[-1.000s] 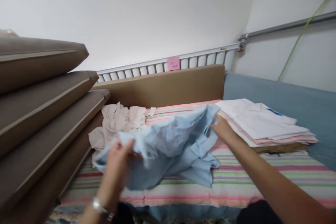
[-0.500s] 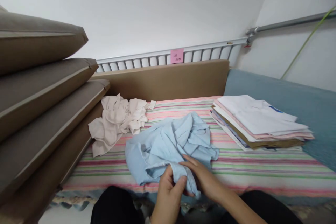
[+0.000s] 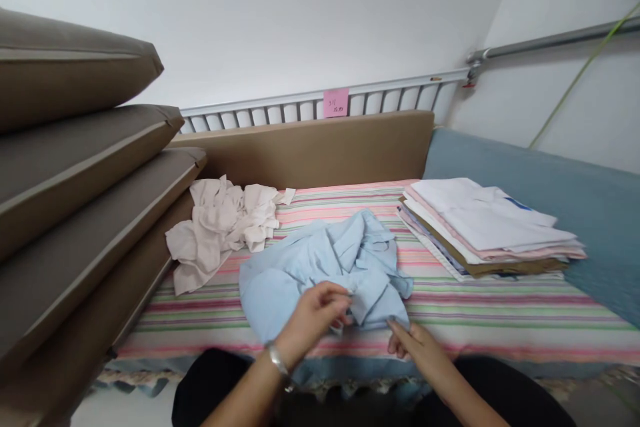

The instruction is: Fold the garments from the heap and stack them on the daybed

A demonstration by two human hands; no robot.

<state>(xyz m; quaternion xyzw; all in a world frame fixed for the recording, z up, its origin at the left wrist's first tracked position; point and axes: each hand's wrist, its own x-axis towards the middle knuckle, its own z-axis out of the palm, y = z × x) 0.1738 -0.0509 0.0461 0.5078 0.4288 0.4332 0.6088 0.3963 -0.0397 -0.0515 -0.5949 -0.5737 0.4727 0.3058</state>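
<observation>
Setting: white wall [image 3: 240, 27] behind; against it a white ribbed radiator [image 3: 243, 119] bearing a square pink paper note [image 3: 335, 103]. Work surface is a flat striped fabric cover [image 3: 480, 320] in white, pink, green and maroon. A long flat brown panel [image 3: 310, 150] closes the far side; a blue fabric-covered panel [image 3: 520, 170] closes the right. Stack of thick grey-brown cushions [image 3: 100, 163] at left.

Main item: crumpled light blue cloth [image 3: 315, 253], lying mid-cover toward the near edge, directly in front of the person. Its longer extent runs roughly left to right, across the line of the forearms; folds irregular. Flanking it: crumpled beige cloth [image 3: 215, 223] just beyond on the left, and a neat pile of folded white, pink, brown and patterned garments [image 3: 485, 220] on the right, apart from it.

Hands: left hand [image 3: 319, 312] lies over the near side of the blue heap, closer to its middle than the other. Wrist, with a silver bracelet [image 3: 278, 358], comes in from lower left; fingers curled, thumb toward fingertips. Motion blur: cannot tell whether fabric is pinched there. Right hand [image 3: 413, 345] is at the near right corner, forearm angled in from lower right; thumb and bent fingers appear to pinch the cloth's edge.
</observation>
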